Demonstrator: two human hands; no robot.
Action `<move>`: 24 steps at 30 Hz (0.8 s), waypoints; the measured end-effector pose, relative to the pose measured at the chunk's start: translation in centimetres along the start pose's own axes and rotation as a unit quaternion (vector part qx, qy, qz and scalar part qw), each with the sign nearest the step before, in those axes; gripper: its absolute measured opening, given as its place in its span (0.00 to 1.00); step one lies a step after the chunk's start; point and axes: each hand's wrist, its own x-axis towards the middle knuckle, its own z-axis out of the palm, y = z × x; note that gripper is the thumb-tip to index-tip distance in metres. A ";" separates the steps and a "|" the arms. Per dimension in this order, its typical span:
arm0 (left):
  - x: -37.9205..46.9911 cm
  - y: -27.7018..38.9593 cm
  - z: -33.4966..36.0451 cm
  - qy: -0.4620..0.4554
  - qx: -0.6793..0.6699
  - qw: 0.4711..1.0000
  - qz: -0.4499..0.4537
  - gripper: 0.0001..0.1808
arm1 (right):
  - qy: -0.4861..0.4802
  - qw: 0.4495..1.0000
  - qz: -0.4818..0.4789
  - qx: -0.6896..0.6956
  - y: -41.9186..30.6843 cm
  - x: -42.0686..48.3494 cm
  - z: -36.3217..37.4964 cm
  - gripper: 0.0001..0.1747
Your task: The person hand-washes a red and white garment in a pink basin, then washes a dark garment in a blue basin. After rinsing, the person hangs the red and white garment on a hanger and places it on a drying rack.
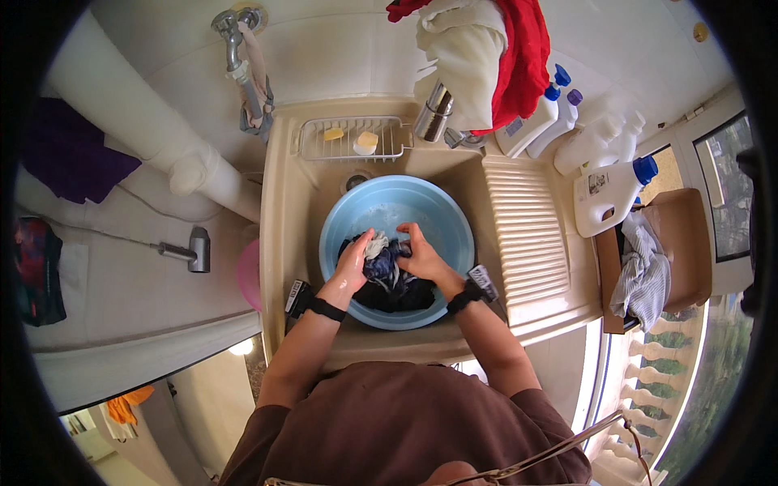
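Observation:
A light blue plastic basin (395,188) stands in a beige laundry sink (292,243). Dark wet clothes (395,296) lie in its near half. Between my two hands is a bunched dark blue and white cloth (381,267). My left hand (352,261) presses its left side, fingers extended. On the right side my right hand (420,255) grips the cloth with bent fingers, the index finger raised. Both wrists wear black straps with small devices. Some water with suds shows at the basin's far side.
Behind the basin, a wire rack (313,146) holds soap pieces (366,143). A ribbed washboard (529,225) adjoins the sink on the right, with several detergent bottles (608,194) beyond. Red cloth (526,61) and white cloth (462,42) hang over the faucet area. An open cardboard box (687,243) holds striped cloth.

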 end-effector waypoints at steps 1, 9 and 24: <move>-0.2 0.3 -0.1 -0.065 0.056 0.996 0.025 0.16 | -0.049 0.992 -0.041 0.111 -0.2 -0.3 -0.6 0.40; -2.3 1.3 0.9 -0.160 0.207 0.964 0.043 0.16 | 0.019 0.840 0.053 0.539 -0.8 -0.3 -0.7 0.18; 1.1 -5.1 -0.9 0.080 0.033 0.996 -0.037 0.10 | 0.220 0.924 -0.260 -0.174 -7.1 -1.4 4.8 0.09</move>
